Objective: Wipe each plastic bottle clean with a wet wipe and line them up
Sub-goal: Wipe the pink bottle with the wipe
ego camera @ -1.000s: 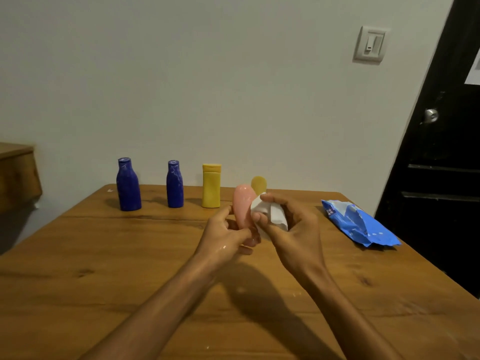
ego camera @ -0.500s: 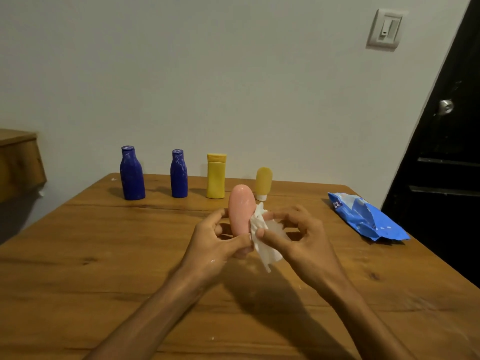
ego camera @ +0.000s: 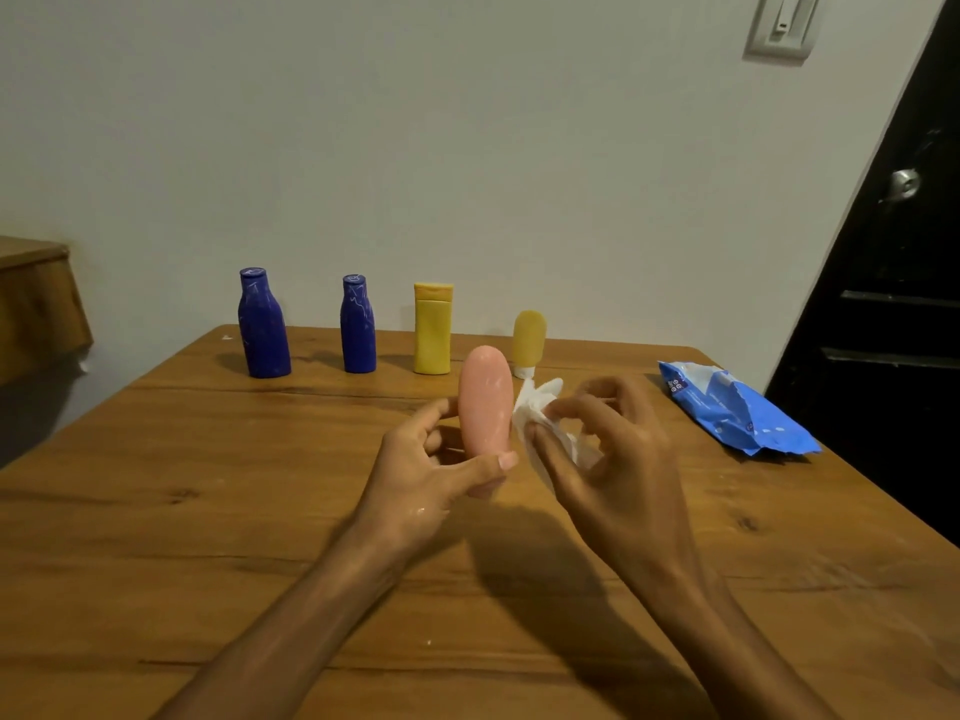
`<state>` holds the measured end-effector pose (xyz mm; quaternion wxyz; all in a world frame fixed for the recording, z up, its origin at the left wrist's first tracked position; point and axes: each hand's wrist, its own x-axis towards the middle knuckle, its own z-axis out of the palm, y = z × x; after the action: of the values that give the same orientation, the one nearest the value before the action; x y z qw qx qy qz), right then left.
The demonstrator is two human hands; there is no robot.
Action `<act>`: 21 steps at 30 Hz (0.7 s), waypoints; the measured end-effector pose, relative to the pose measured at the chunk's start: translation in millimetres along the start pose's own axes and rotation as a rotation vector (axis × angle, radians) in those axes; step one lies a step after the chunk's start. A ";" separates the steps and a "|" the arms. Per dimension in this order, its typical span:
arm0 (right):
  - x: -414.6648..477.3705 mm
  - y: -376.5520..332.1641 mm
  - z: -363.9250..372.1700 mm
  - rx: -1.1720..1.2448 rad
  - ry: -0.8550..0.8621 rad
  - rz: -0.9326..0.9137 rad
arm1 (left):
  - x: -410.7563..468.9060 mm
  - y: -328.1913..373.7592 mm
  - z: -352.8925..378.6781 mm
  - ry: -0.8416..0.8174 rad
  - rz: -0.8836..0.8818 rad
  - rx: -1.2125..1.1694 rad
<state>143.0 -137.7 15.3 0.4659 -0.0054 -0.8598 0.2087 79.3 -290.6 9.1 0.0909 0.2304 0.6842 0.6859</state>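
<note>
My left hand (ego camera: 426, 470) grips a pink plastic bottle (ego camera: 485, 400) near its lower end and holds it upright above the wooden table (ego camera: 208, 511). My right hand (ego camera: 608, 459) pinches a crumpled white wet wipe (ego camera: 535, 407) just right of the bottle, close to its side. Along the table's far edge stand a large blue bottle (ego camera: 262, 324), a smaller blue bottle (ego camera: 358, 324), a yellow bottle (ego camera: 432, 328) and a small rounded yellow bottle (ego camera: 529, 337) in a row.
A blue wet-wipe pack (ego camera: 737, 407) lies torn open at the table's right side. A dark door (ego camera: 893, 283) stands to the right, a light switch (ego camera: 782, 26) is on the wall, and wooden furniture (ego camera: 36, 298) sits at far left.
The wipe has come off the bottle's upper part and now sits beside it in my right hand. The bottle stays in my left hand. The camera view has shifted upward.
</note>
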 end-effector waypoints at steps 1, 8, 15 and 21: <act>-1.0 -1.8 0.9 0.047 -0.004 -0.013 | -2.2 0.1 1.0 -0.003 0.012 0.026; -4.3 -4.4 -0.1 0.415 -0.219 0.074 | -4.2 -4.0 -1.4 -0.037 -0.041 -0.091; -5.7 3.2 -2.6 0.410 -0.212 0.131 | -5.6 -5.2 -5.8 -0.091 -0.135 -0.181; -11.1 3.3 -2.0 0.390 -0.297 0.118 | -4.6 -4.2 -6.1 -0.074 -0.114 -0.194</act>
<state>150.3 -136.2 6.2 0.3138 0.0653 -0.8604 0.3961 79.8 -297.9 4.4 0.1767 0.2062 0.6229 0.7336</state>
